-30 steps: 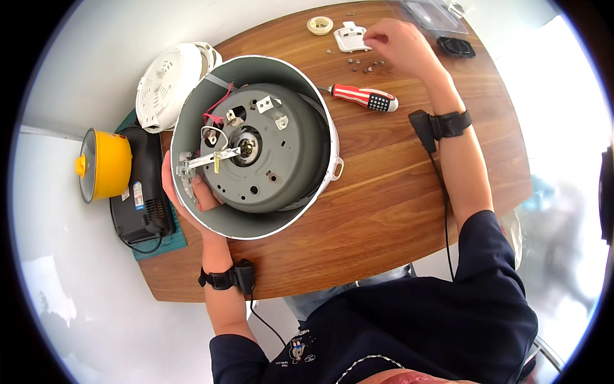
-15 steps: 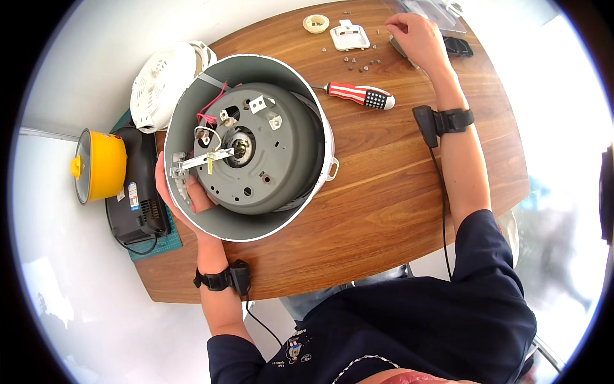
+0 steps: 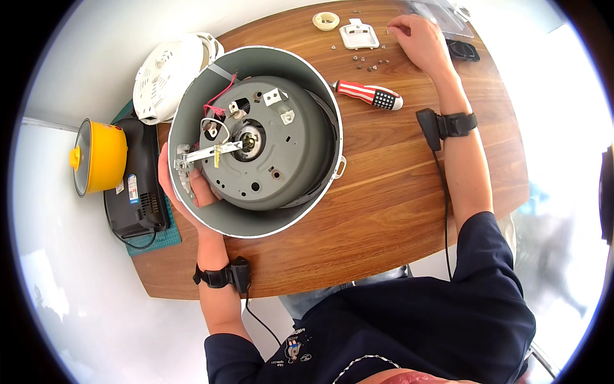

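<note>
Bright light, white glare at right, fisheye bend to the table [image 3: 390, 173]

Two hands [image 3: 421, 46], two black wrist straps [image 3: 458, 125], one surface [image 3: 390, 182], one cooker body [image 3: 291, 160], one screwdriver [image 3: 368, 94], one white frame [image 3: 360, 46], one cream cup [image 3: 325, 22], one white slotted cover [image 3: 163, 80], one yellow pot [image 3: 107, 157], one black appliance [image 3: 137, 192], one green mat [image 3: 163, 239], one black plastic piece [image 3: 463, 51]. Roughly ten screws [image 3: 355, 58], too tiny to count exactly.
</note>
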{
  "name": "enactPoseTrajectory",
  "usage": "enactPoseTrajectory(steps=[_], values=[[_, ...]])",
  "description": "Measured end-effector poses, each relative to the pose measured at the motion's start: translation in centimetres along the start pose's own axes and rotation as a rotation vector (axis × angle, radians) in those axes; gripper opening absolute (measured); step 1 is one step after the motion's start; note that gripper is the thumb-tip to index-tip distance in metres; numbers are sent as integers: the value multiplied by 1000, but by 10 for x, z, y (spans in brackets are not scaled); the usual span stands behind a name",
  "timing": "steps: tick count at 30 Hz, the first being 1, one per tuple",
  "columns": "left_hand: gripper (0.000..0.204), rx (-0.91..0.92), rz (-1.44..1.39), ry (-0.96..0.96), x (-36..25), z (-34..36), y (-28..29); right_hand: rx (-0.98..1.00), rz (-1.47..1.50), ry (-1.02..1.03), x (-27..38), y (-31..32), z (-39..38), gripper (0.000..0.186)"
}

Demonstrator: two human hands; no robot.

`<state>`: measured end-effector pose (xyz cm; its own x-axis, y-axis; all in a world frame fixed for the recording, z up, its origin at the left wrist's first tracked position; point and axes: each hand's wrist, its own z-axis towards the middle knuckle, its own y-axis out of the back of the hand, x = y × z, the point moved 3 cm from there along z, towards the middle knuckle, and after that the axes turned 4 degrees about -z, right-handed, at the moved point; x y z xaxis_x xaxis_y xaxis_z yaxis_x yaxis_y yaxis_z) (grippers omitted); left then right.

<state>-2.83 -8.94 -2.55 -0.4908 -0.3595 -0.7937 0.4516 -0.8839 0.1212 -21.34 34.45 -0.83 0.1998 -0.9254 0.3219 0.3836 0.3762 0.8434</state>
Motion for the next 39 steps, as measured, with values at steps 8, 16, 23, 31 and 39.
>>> enactPoseTrajectory(steps=[8,16,23,31,39], values=[[54,21,-9,1,-3,2,1,18,-26,73,20,1,19,27],[57,64,-62,13,-1,1,1,119,-355,294,19,-59,103,20],[53,97,-100,11,-2,2,-1,288,-580,205,5,-87,120,15],[54,100,-89,-10,-3,2,-1,95,-539,356,13,-82,111,20],[54,92,-124,-4,-3,1,-2,89,68,140,94,2,31,20]])
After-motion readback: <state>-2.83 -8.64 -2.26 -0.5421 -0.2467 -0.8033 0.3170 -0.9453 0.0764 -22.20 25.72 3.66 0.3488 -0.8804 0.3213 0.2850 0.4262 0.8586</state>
